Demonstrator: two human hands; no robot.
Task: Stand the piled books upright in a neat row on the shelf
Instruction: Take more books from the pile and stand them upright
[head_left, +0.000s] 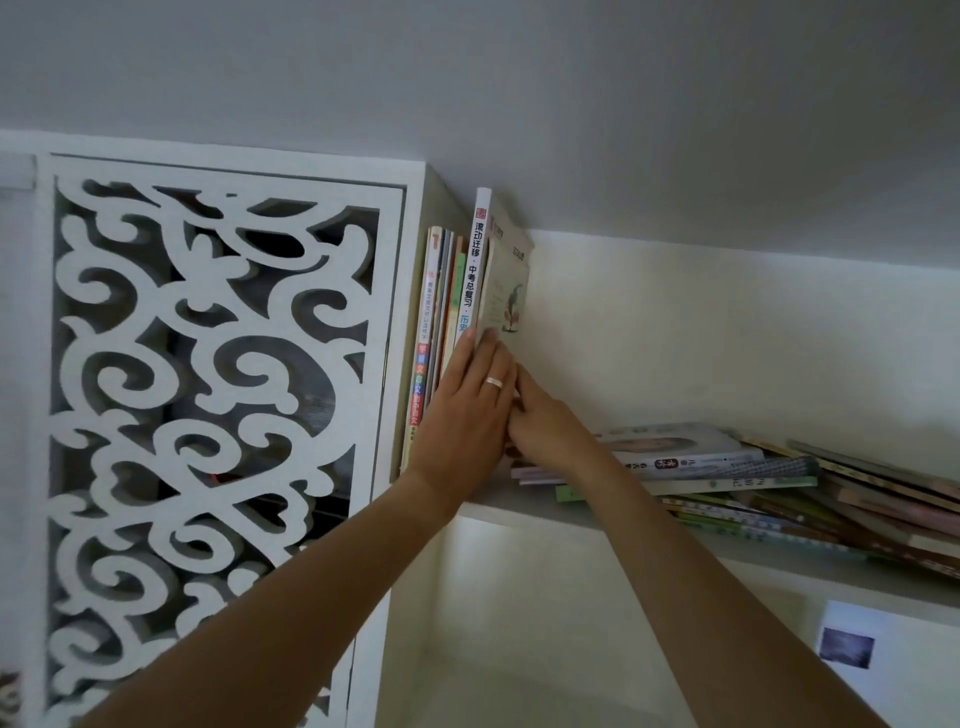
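Head view shows our two forearms reaching up and away from us to the shelf (519, 506). Nearest to us is the left hand (460, 410). Its fingers (485, 358) lie flat and close together against the front of the row (454, 312); they press and grip nothing. The row stands upright at the left end of the shelf, touching the white side wall of the cabinet (410, 291). Its last member is a tall white book (482, 260), and a thin book with a picture cover (509, 296) leans on it from the right.

Just beside, touching the left hand, is the right hand (545, 421). It reaches to the foot of the thin book, but its fingers are hidden behind the left hand, so we cannot tell if they are apart or clamped on the book.

Farther to the right lies the pile (727, 473), flat on the shelf, with the long axes of the books running left to right, along the shelf. The pile is near the right hand and to its right, so we judge that the right hand should take the next book, turn it upright and move it left to the row, while the left hand holds the row steady. Many books are not yet stood.
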